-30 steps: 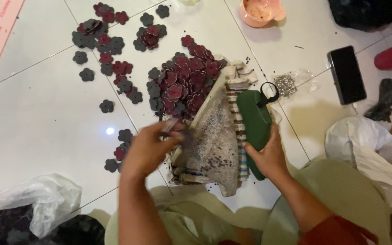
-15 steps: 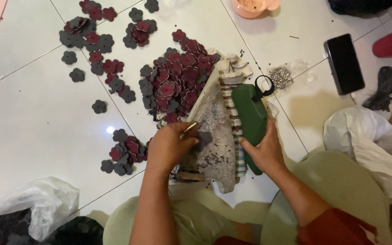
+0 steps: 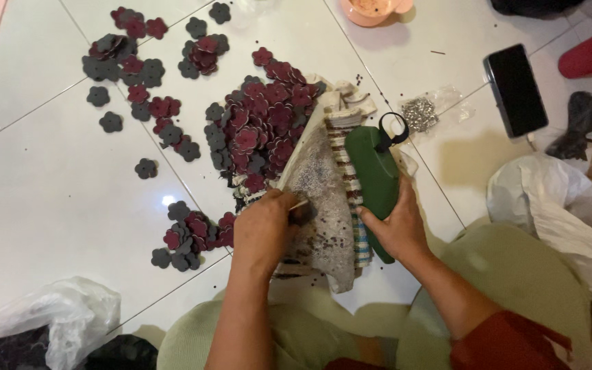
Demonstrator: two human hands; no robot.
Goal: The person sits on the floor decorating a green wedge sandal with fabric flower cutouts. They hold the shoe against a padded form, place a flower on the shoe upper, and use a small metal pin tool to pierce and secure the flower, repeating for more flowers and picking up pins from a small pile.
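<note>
green tool point(image 3: 375, 181) with a black loop at its top sits on a striped, speckled cloth pad point(image 3: 323, 199) on the white tile floor point(image 3: 49, 205), and the right hand point(image 3: 395, 229) is wrapped around its lower end. left hand point(image 3: 263, 229) is curled right beside it on the pad, pinching a thin pale stick point(image 3: 299, 204) next to a dark flower piece point(image 3: 303, 216). big heap of red and grey flower cutouts point(image 3: 262, 127) lies just past the pad with more scattered to the left, while a bag of little metal bits point(image 3: 421, 113), a black phone point(image 3: 515, 89), a pink bowl point(image 3: 375, 8) and white plastic bags point(image 3: 549, 205) sit further out.
</note>
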